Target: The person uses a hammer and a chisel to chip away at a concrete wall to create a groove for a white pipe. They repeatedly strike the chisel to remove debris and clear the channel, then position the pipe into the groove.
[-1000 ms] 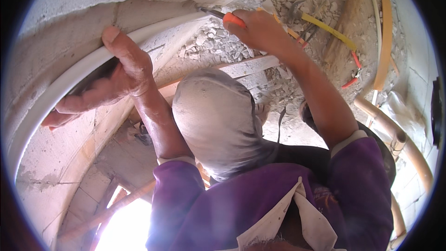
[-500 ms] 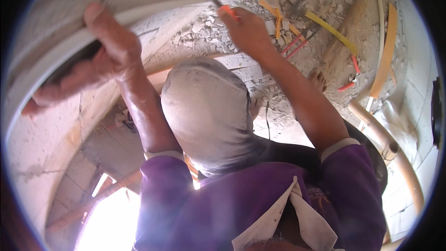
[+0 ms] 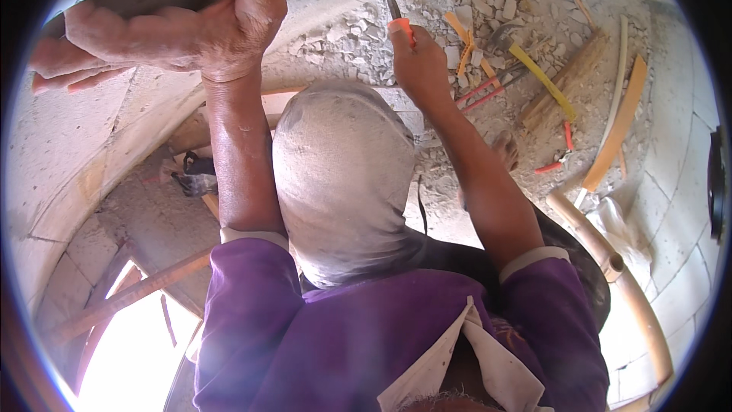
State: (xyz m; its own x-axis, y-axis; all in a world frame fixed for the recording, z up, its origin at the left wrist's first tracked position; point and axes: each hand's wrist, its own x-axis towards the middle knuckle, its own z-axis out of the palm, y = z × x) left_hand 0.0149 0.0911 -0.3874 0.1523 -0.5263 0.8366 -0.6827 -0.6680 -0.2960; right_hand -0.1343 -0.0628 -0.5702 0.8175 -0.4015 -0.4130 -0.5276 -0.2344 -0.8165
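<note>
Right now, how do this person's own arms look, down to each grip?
Short purple fabric sleeves with pale fabric cuffs cover the upper arms; both forearms are bare. The left grip and right grip are ungloved hands; no watch or bracelet shows.

A dusty floor (image 3: pixel 446 172) carries a yellow-handled tool (image 3: pixel 540 78). Broken rubble (image 3: pixel 335 47) spreads left of that tool. Orange strips (image 3: pixel 460 30) and long red handles (image 3: pixel 488 91) also lie left of it, a wood plank (image 3: pixel 582 64) just right, a tan strip (image 3: pixel 624 122) farther right, and red-handled pliers (image 3: pixel 568 137) below.
</note>
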